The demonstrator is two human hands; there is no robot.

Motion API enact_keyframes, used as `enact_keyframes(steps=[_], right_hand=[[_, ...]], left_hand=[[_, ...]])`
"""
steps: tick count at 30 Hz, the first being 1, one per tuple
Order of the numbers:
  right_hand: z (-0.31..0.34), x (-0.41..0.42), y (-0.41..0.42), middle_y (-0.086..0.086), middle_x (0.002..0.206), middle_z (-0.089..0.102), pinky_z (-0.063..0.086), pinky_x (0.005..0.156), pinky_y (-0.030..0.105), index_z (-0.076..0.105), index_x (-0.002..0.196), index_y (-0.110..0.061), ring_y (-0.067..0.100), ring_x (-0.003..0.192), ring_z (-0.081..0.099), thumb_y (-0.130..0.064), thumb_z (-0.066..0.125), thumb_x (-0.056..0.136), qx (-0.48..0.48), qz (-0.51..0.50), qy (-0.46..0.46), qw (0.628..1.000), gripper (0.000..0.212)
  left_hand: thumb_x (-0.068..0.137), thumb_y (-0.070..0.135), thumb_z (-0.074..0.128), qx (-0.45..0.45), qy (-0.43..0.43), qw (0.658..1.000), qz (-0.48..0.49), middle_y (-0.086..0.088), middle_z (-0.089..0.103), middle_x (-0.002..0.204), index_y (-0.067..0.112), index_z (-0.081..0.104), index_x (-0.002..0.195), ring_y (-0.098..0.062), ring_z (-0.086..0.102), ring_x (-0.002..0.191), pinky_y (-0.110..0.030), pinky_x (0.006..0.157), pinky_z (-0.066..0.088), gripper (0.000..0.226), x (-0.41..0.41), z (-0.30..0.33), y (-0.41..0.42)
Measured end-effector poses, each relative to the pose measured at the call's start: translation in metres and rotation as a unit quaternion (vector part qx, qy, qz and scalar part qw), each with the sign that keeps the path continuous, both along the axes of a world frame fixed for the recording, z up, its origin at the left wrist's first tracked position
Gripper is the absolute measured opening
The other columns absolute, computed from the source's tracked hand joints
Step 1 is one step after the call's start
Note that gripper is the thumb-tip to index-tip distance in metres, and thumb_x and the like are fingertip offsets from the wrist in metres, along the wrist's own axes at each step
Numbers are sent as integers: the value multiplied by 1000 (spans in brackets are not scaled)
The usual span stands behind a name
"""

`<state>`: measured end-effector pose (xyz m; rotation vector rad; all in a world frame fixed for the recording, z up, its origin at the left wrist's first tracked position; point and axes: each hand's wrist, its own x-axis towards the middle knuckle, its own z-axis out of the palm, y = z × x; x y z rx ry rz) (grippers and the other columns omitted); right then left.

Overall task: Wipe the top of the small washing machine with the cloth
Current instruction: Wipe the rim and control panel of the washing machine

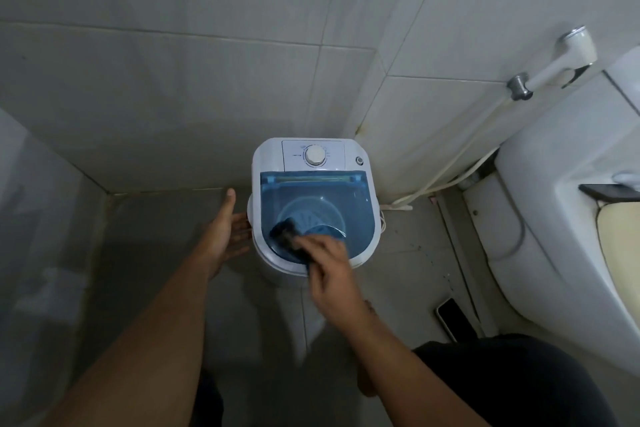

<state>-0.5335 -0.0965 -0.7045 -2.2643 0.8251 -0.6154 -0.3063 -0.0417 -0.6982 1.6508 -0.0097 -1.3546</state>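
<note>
Head view, white washing machine (313, 158), blue see-through lid, right hand (329, 265) gripping dark cloth (285, 230), left hand (227, 230) open, empty

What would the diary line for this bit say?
step: wiping | right hand: holds dark cloth on blue lid | left hand: open, beside washing machine | dial panel: untouched

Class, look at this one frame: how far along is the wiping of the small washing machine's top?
Done: nothing shows which parts are already wiped. In hand: the right hand presses the dark cloth on the blue lid, near its front left, while the left hand steadies the machine's side. Possibly left: the white control panel with its dial, away from the cloth.
</note>
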Motion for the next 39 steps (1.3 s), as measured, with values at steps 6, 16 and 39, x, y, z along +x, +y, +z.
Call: enact_keyframes(steps=[6,16,39], right_hand=[[-16,-47,-51,14,127,58,47,99,51,68,127,-15,29,115,49,9,57,88,-7,-322,21,946,47],[-32,26,60,10,136,55,46,100,44,65,131,-22,32,115,49,3,59,77,-65,-32,99,992,60],[28,164,-120,14,122,65,49,90,48,65,129,-17,38,101,54,4,49,80,-132,173,189,958,56]], left_hand=[[81,85,38,-5,6,1000,-3,1,72,111,17,63,129,-17,67,105,-46,103,50,87,0,6,4],[77,90,30,-13,46,999,5,-6,72,120,16,71,116,-22,66,111,-41,95,52,93,9,5,7],[51,106,15,-24,147,985,83,-8,74,122,11,70,124,-25,63,118,-51,110,40,132,23,-20,15]])
